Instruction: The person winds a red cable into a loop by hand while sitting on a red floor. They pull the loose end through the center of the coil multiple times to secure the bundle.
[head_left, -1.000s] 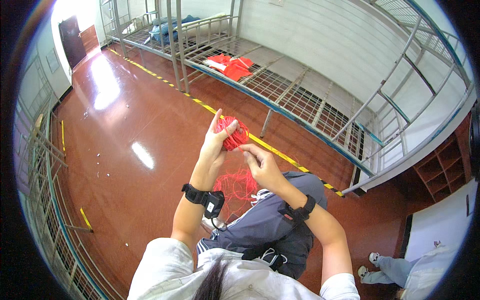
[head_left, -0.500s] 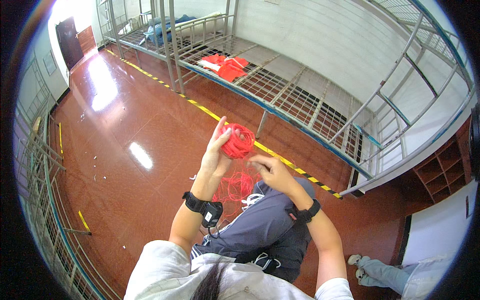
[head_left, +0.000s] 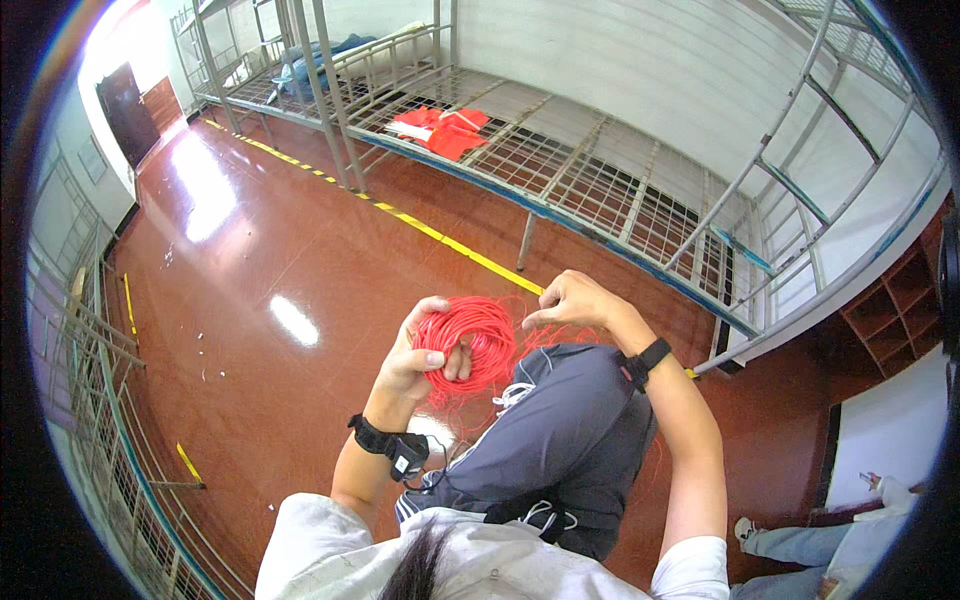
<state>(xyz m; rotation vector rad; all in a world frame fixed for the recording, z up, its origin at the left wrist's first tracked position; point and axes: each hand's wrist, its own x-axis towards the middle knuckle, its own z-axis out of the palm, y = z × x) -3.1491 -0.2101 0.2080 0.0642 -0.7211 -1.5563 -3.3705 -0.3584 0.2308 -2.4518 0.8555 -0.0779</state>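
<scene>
A thick coil of red cord [head_left: 488,340] is gripped by my left hand [head_left: 402,362], thumb on its near face and fingertips showing through its centre. To the right of the coil, my right hand [head_left: 578,298] is closed in a pinch, apart from the coil, with thin red strands close to its fingertips. Loose red strands [head_left: 570,334] trail beneath both hands, partly hidden by the coil and my raised knee [head_left: 560,410]. Each wrist wears a black band; the left one [head_left: 398,448] carries a small boxy device.
A metal bunk bed [head_left: 600,190] with a bare mesh base stands ahead, an orange-red cloth [head_left: 445,132] on it. Yellow-black tape [head_left: 440,235] runs along the reddish floor [head_left: 250,390]. More bed frames [head_left: 130,470] line the left. Another person's legs [head_left: 800,545] show at lower right.
My left hand has come lower and closer, its fingers now curled into the coil, which faces me. My right hand has moved up and to the right. The view has shifted slightly.
</scene>
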